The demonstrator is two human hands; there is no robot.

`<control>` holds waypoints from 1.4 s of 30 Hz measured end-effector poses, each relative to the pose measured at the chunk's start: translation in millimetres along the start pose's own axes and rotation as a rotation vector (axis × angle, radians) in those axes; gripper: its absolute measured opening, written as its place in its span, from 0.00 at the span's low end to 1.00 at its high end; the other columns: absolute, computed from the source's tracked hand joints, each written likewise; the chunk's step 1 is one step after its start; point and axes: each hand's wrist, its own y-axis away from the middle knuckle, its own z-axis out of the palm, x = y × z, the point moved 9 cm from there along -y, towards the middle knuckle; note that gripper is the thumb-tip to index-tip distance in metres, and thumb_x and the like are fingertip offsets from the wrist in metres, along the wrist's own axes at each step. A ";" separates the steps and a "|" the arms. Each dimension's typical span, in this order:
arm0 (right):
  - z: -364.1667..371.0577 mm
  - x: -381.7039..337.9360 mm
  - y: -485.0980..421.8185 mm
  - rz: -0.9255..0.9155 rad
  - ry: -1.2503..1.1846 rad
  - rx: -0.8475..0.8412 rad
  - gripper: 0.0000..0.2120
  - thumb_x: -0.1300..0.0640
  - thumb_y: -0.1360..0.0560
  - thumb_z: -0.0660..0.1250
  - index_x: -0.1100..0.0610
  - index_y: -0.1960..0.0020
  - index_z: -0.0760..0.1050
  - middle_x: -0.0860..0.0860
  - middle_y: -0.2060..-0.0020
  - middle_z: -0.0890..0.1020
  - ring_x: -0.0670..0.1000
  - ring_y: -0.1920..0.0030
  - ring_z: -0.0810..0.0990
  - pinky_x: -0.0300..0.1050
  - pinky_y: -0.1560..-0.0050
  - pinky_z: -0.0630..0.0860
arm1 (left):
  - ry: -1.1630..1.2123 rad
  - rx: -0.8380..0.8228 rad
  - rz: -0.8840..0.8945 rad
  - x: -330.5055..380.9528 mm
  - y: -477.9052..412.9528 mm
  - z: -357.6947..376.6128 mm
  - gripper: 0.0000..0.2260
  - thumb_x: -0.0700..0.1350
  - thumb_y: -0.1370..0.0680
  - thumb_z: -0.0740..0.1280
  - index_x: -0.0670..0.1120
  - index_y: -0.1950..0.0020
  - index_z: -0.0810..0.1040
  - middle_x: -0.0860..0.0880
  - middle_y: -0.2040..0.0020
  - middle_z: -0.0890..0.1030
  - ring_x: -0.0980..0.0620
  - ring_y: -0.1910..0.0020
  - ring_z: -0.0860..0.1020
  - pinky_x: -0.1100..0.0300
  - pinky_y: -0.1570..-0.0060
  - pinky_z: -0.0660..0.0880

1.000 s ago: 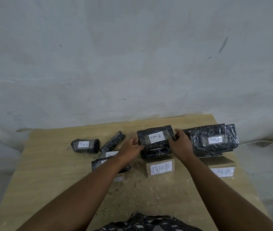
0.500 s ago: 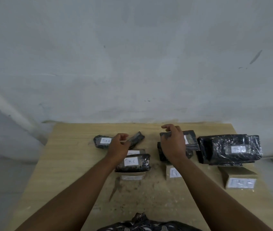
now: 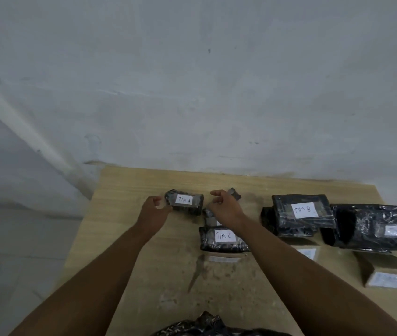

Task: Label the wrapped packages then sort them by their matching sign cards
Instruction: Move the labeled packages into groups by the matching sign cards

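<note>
Abutting a grey wall [image 3: 192, 93], the table [image 3: 124, 190] is seen; left hand [image 3: 155, 210] and right hand [image 3: 225, 208] are held half-curled, empty.

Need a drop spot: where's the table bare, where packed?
Bare: on the light wooden table, the far strip behind the black wrapped package labelled TIM A, and the middle near the front edge. Packed: right side around the black wrapped TIM B package.

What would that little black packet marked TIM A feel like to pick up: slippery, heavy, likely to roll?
The TIM A packet looks wrapped in shiny plastic film, so probably slippery. Its blocky shape with a flat labelled face suggests it won't roll. Being small, it is likely light.
</note>
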 end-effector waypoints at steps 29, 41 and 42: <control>9.3 -44.9 18.7 -0.135 -0.124 0.148 0.24 0.56 0.19 0.72 0.49 0.25 0.73 0.45 0.41 0.83 0.50 0.48 0.86 0.53 0.51 0.86 | 0.374 0.075 0.078 26.9 16.5 -15.9 0.18 0.41 0.19 0.69 0.49 0.29 0.77 0.53 0.37 0.79 0.58 0.46 0.79 0.67 0.58 0.74; -87.6 -23.9 138.1 -0.298 -0.235 0.575 0.13 0.49 0.19 0.73 0.46 0.35 0.80 0.42 0.45 0.85 0.42 0.49 0.84 0.38 0.55 0.83 | 0.373 -0.107 0.259 88.3 119.8 33.5 0.18 0.42 0.19 0.69 0.53 0.30 0.77 0.61 0.43 0.80 0.62 0.50 0.81 0.67 0.60 0.78; -94.5 -16.9 146.1 -0.294 -0.237 0.599 0.13 0.50 0.19 0.72 0.47 0.35 0.80 0.42 0.46 0.85 0.40 0.50 0.84 0.37 0.56 0.82 | 0.368 -0.130 0.262 90.1 128.7 41.3 0.17 0.42 0.19 0.69 0.53 0.30 0.78 0.60 0.43 0.81 0.62 0.50 0.82 0.65 0.58 0.80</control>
